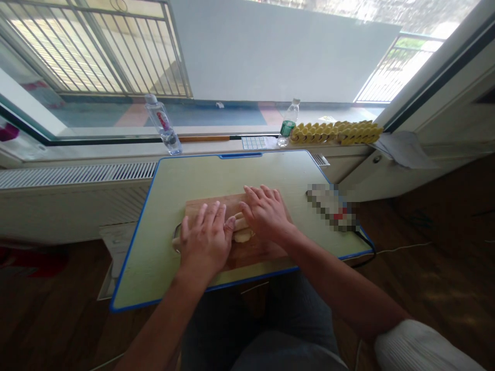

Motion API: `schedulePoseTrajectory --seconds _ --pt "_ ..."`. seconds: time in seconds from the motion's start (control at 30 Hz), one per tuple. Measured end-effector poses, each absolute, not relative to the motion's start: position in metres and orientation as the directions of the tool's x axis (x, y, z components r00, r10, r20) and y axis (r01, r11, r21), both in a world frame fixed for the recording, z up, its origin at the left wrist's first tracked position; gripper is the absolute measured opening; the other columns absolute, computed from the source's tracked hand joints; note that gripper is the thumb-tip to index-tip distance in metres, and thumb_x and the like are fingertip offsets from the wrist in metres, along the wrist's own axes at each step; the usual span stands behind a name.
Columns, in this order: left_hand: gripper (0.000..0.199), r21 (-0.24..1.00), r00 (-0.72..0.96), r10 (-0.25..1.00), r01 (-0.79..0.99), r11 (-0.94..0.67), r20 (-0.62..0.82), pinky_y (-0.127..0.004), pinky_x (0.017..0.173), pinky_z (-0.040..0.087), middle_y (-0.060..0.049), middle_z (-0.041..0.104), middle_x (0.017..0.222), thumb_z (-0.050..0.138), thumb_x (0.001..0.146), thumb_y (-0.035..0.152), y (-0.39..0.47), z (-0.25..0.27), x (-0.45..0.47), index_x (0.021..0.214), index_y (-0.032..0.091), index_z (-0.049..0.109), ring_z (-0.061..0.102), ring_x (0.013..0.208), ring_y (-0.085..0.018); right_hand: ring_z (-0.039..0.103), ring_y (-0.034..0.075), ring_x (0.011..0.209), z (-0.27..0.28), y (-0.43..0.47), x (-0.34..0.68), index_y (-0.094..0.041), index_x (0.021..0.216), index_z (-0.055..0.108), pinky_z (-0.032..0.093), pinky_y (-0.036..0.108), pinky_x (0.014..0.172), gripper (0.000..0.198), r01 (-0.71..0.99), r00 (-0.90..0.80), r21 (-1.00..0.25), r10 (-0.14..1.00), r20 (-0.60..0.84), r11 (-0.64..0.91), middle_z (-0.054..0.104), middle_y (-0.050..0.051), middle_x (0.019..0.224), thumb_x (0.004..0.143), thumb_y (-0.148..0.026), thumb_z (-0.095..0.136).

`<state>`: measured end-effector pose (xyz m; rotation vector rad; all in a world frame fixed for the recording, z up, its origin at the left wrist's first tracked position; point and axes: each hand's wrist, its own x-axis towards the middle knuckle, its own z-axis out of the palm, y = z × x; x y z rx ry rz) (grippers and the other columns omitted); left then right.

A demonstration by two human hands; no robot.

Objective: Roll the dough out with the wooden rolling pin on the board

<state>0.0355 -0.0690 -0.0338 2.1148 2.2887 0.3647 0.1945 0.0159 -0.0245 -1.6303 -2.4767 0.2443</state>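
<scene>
A wooden cutting board (pixel 195 208) lies on the small table, with a metal handle at its left edge. On it is a flat piece of pale dough (pixel 243 237), partly hidden. A light wooden rolling pin (pixel 241 222) crosses over the dough and shows between my hands. My left hand (pixel 207 234) rests palm down on the pin's left part, fingers stretched out and apart. Over its right part lies my right hand (pixel 266 211), also palm down with fingers extended. Both palms cover most of the pin.
The table (pixel 154 257) has a blue rim. At its right side lies a blurred-out object (pixel 328 206) with a black cord. Along the windowsill stand a clear bottle (pixel 164 126), a green-labelled bottle (pixel 288 126) and a yellow scalloped object (pixel 336 133). A radiator (pixel 77 175) is at left.
</scene>
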Motion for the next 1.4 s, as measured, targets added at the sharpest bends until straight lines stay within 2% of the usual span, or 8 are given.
schedulePoseTrajectory --seconds 0.17,0.27,0.43,0.63,0.9,1.03,1.23,1.4 --pt "0.061 0.163 -0.109 0.991 0.982 0.097 0.071 -0.063 0.124 0.031 -0.007 0.05 0.165 0.022 0.108 0.048 -0.028 -0.028 0.021 0.152 0.026 0.058 0.041 0.154 -0.035 0.031 0.036 0.158 -0.023 0.061 0.176 -0.019 0.166 0.037 0.024 0.061 0.127 0.071 0.891 -0.379 -0.282 0.925 -0.029 0.357 0.043 0.009 0.169 0.108 -0.06 0.03" --pt "0.062 0.156 -0.111 0.992 0.983 0.101 0.056 -0.064 0.124 0.031 -0.008 0.049 0.166 0.021 0.108 0.048 -0.021 -0.028 0.017 0.154 0.025 0.056 0.041 0.154 -0.035 0.033 0.037 0.156 -0.022 0.068 0.174 -0.017 0.164 0.039 0.026 0.063 0.126 0.072 0.879 -0.389 -0.309 0.921 -0.023 0.363 0.044 0.011 0.168 0.107 -0.06 0.03" --pt "0.063 0.153 -0.103 0.989 0.985 0.086 0.107 -0.062 0.124 0.03 -0.009 0.051 0.164 0.021 0.109 0.048 -0.036 -0.029 0.024 0.153 0.024 0.057 0.043 0.153 -0.035 0.033 0.034 0.157 -0.025 0.052 0.182 -0.016 0.164 0.04 0.026 0.058 0.127 0.07 0.876 -0.41 -0.278 0.912 0.007 0.395 0.045 0.011 0.168 0.109 -0.058 0.03" --pt "0.061 0.166 -0.077 0.981 0.985 0.048 0.178 -0.066 0.122 0.032 -0.012 0.052 0.163 0.025 0.109 0.05 -0.069 -0.034 0.035 0.154 0.02 0.055 0.044 0.153 -0.036 0.034 0.037 0.157 -0.027 0.01 0.197 -0.011 0.162 0.043 0.02 0.059 0.129 0.066 0.873 -0.421 -0.223 0.901 0.105 0.434 0.051 0.013 0.163 0.111 -0.052 0.035" --pt "0.061 0.201 -0.025 0.952 0.979 -0.039 0.305 -0.066 0.123 0.031 -0.014 0.051 0.162 0.038 0.108 0.049 -0.113 -0.047 0.044 0.162 0.021 0.043 0.047 0.152 -0.035 0.031 0.036 0.159 -0.027 -0.031 0.213 -0.014 0.159 0.048 0.02 0.06 0.13 0.06 0.85 -0.432 -0.268 0.891 0.137 0.454 0.047 0.011 0.166 0.111 -0.047 0.037" --pt "0.061 0.207 -0.022 0.952 0.977 -0.044 0.305 -0.067 0.122 0.032 -0.014 0.053 0.161 0.04 0.108 0.049 -0.11 -0.048 0.042 0.161 0.021 0.045 0.048 0.151 -0.036 0.034 0.037 0.157 -0.031 -0.023 0.209 -0.015 0.158 0.051 0.021 0.061 0.129 0.058 0.849 -0.421 -0.266 0.889 0.18 0.456 0.052 0.013 0.163 0.111 -0.048 0.038" --pt "0.058 0.185 -0.03 0.969 0.983 -0.017 0.246 -0.07 0.121 0.032 -0.011 0.056 0.159 0.033 0.109 0.052 -0.075 -0.041 0.032 0.152 0.022 0.058 0.047 0.151 -0.037 0.04 0.04 0.153 -0.034 0.011 0.192 -0.013 0.155 0.054 0.022 0.064 0.127 0.06 0.867 -0.403 -0.228 0.893 0.2 0.442 0.057 0.014 0.158 0.111 -0.052 0.039" --pt "0.059 0.194 -0.006 0.971 0.98 -0.042 0.239 -0.069 0.12 0.034 -0.012 0.058 0.158 0.032 0.109 0.052 -0.076 -0.041 0.03 0.153 0.022 0.056 0.05 0.149 -0.036 0.039 0.04 0.154 -0.032 0.005 0.194 -0.011 0.155 0.052 0.023 0.065 0.126 0.061 0.864 -0.413 -0.223 0.889 0.197 0.451 0.056 0.016 0.158 0.111 -0.05 0.04"
